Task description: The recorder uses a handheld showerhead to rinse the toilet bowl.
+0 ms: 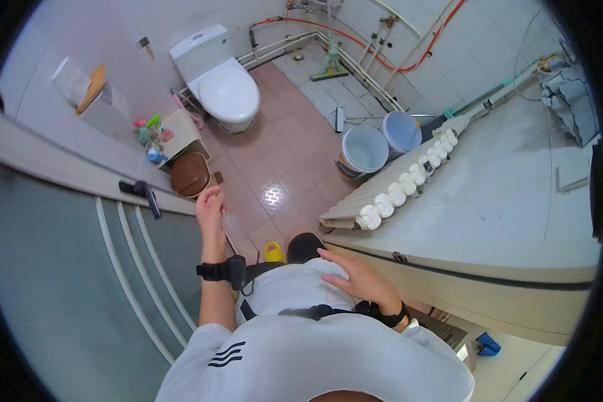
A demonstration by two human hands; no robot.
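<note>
In the head view my left hand (211,205) is raised with its fingers loosely curled, near the edge of a frosted glass door (80,251) with a dark handle (151,199). I see nothing held in it. A brown-lidded bin (191,174) stands just beyond that hand. My right hand (359,279) hovers in front of my white shirt, fingers spread and holding nothing. Beyond, a white toilet (229,90) with its lid down stands against the far wall. One yellow slipper (274,252) shows on the floor below me.
Two plastic buckets (366,148) (402,131) stand by a white radiator (397,193) on the right. A squeegee mop (330,75) leans in the far corner. Toys or bottles (152,131) crowd a small stand (181,131) at the left wall.
</note>
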